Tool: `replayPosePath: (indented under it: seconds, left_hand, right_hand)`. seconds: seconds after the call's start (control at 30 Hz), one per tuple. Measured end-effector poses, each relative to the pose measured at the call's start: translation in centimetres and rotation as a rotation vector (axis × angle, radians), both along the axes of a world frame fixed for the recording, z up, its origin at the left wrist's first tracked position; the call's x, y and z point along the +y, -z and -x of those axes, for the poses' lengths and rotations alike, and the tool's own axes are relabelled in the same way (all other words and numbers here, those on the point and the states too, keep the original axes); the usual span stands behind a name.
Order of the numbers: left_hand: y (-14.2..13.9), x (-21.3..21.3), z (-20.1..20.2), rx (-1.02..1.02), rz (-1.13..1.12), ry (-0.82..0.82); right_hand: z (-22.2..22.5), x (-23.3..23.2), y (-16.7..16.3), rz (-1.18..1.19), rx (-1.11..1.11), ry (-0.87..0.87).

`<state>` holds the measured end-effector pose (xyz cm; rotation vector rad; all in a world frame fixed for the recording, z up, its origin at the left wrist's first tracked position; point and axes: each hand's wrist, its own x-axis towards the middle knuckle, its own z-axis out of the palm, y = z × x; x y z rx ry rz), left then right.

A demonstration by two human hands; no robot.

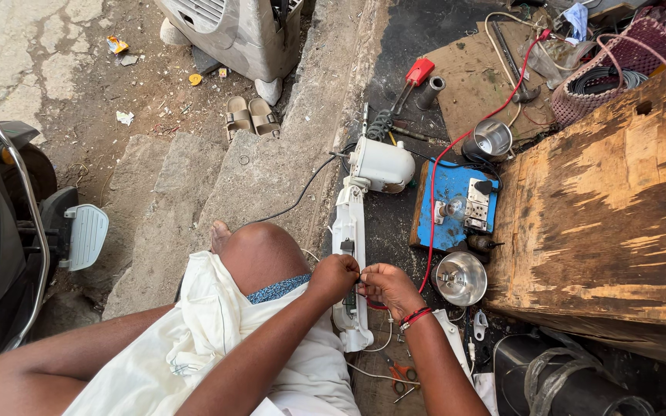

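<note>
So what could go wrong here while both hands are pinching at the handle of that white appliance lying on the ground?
The left hand and right hand work at wires by the long white plastic appliance. Its black cord trails over the stone step, so a snagged foot could jerk it. The red wire runs to the blue board with a bulb and switches; if live, bare fingers may get shocked. The shiny round metal bowl sits close to the right hand and could be knocked.
</note>
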<state>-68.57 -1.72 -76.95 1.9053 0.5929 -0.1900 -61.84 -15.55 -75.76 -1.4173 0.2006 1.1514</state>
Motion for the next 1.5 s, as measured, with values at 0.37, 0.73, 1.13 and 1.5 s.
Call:
replayPosePath:
  seconds: [0.37, 0.73, 1.13, 1.5]
  left_hand:
    - [-0.8, 0.7, 0.4, -0.187, -0.099, 0.184]
    - [-1.5, 0.3, 0.8, -0.224, -0.233, 0.079]
    - [-0.8, -0.6, 0.6, -0.055, -0.309, 0.004]
    - [-1.5, 0.0, -0.5, 0.27, -0.023, -0.108]
  right_hand:
    - [0.1, 0.1, -0.1, -0.006, -0.037, 0.081]
    - [0.7, 0.4, -0.7, -0.057, -0.028, 0.076]
    - [1.0, 0.1, 0.1, -0.123, 0.0, 0.075]
    - [2.2, -0.4, -0.4, -0.14, -0.063, 0.075]
